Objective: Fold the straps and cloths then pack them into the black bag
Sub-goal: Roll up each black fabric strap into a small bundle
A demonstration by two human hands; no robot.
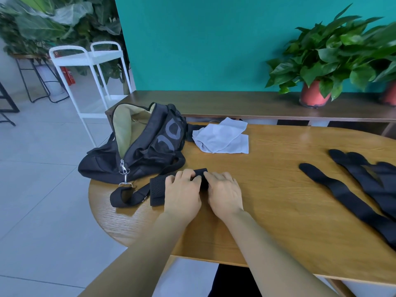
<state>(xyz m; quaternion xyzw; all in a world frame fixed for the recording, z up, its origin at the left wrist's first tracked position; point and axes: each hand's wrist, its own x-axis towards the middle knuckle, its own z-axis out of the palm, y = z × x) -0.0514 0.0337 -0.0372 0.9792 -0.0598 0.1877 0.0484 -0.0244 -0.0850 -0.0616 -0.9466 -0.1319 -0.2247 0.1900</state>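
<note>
Potted plant [327, 50] — white rack [85, 58] (left).

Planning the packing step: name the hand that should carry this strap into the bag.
Left, probably. Both hands are on the strap, but the open bag lies just beyond the left hand, at the table's left end. The right hand would have to cross over it.

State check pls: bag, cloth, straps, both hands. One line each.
Black fabric bag: unzipped, gaping open, on the oval wooden table.
Light grey cloth: loosely folded, outside the bag.
Black perforated strap: partly folded, under both hands.
Long black straps: laid flat, unfolded, at right.
Left hand: fingers curled over the perforated strap's fold.
Right hand: fingers resting on that strap.
</note>
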